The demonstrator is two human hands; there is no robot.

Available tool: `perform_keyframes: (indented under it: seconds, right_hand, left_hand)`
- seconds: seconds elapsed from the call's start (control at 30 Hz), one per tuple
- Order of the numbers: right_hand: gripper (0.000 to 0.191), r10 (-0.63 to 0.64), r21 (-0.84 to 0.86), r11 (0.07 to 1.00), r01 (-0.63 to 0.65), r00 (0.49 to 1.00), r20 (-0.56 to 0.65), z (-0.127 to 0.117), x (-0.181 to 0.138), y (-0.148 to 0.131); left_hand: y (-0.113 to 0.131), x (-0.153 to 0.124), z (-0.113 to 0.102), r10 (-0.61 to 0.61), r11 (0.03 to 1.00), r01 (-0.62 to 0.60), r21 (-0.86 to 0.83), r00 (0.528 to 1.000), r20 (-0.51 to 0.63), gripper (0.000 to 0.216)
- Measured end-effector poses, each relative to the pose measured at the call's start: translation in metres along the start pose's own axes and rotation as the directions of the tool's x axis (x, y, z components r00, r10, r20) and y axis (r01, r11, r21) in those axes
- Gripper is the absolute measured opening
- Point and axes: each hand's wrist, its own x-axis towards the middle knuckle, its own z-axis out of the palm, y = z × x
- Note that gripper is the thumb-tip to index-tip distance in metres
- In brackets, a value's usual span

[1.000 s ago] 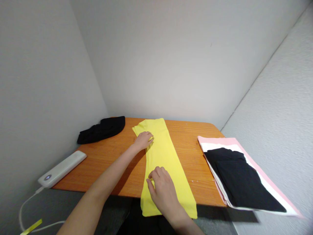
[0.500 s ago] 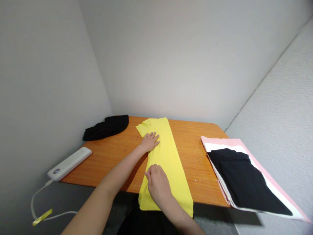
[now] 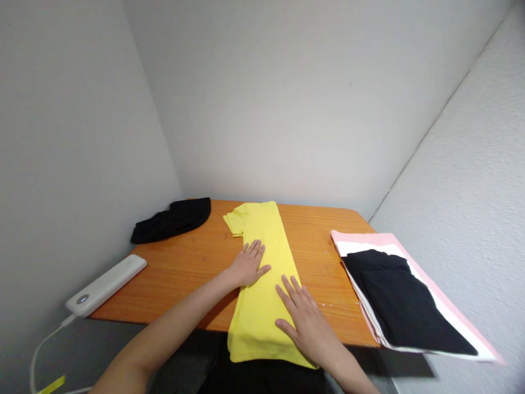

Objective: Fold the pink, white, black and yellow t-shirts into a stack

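A yellow T-shirt [image 3: 266, 235], folded lengthwise, lies across the wooden table, with its sleeves at the far left and its lower edge hanging over the near side. My left hand [image 3: 249, 264] rests flat on the left side of the shirt's middle, fingers spread. Nearer to me, my right hand [image 3: 305, 320] lies over the right side of the shirt, palm down with its fingers apart. Neither hand grips the cloth.
On the right, a folded black garment [image 3: 404, 306] lies on pink and white folded cloth [image 3: 385, 238] that overhangs the table [image 3: 184, 273]. A black cloth item [image 3: 174, 219] sits at the back left. A white power bank [image 3: 109, 284] with a cable is at the left edge.
My right hand has opened from a curled shape and moved right, spreading over the shirt. My left hand has slid down the shirt towards me. The view has shifted slightly.
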Motion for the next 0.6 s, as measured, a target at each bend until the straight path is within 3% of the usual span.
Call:
perform_keyframes:
  seconds: [0.17, 0.33, 0.43, 0.6]
  right_hand:
    - [0.062, 0.004, -0.082, 0.997, -0.004, 1.0, -0.009, 0.009, -0.012, -0.005]
    - [0.064, 0.018, -0.009, 1.0, -0.018, 0.998, 0.064, -0.011, 0.003, -0.003]
    - [0.068, -0.005, 0.092, 0.996, -0.001, 0.998, 0.068, -0.025, 0.053, 0.009]
    - [0.084, -0.052, 0.145, 0.989, 0.038, 0.995, 0.088, -0.022, 0.187, 0.035]
  left_hand:
    - [0.004, -0.014, 0.004, -0.008, 0.999, 0.008, -0.035, 1.0, 0.009, 0.074]
    - [0.004, -0.016, 0.0, 0.014, 1.0, -0.014, -0.026, 1.0, 0.023, 0.073]
    - [0.006, -0.017, -0.001, 0.021, 1.0, -0.02, -0.021, 0.999, 0.031, 0.074]
    - [0.006, -0.016, -0.001, 0.017, 0.999, -0.016, -0.045, 1.0, 0.024, 0.075]
